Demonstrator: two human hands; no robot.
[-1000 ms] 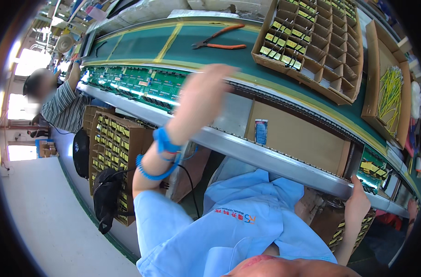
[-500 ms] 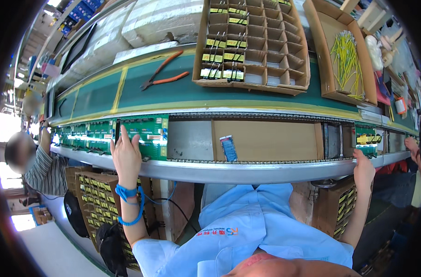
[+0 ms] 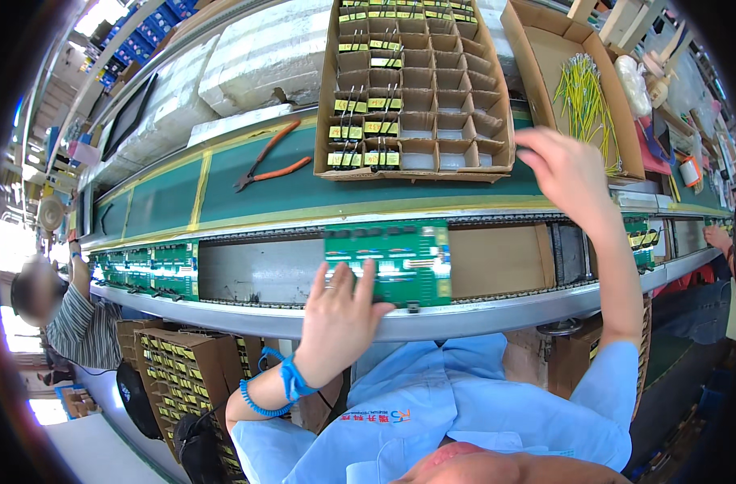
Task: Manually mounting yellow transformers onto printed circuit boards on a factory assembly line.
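A green circuit board (image 3: 420, 250) lies across the rails in front of me, slightly blurred. My left hand (image 3: 340, 310) rests on its near left part, fingers stretched out and thumb by the near edge. My right hand (image 3: 566, 173) is raised over the green bench, beside the near right corner of the divided cardboard box (image 3: 412, 173). Its fingers point left, partly bent and apart, with nothing visible in them. Black parts with yellow labels (image 3: 384, 157) fill the left cells and far rows of that box.
Orange-handled cutters (image 3: 279, 169) lie on the bench. Yellow-green wires (image 3: 586, 105) fill a carton at the right. More boards (image 3: 150, 270) sit on the rails at left, another (image 3: 642, 242) at right. Co-workers are at both ends. A blue coiled cord (image 3: 259, 403) hangs from my left wrist.
My left hand has slid the board rightward along the rails, away from the row at left. My right hand has left the right-hand board and risen to the divided box.
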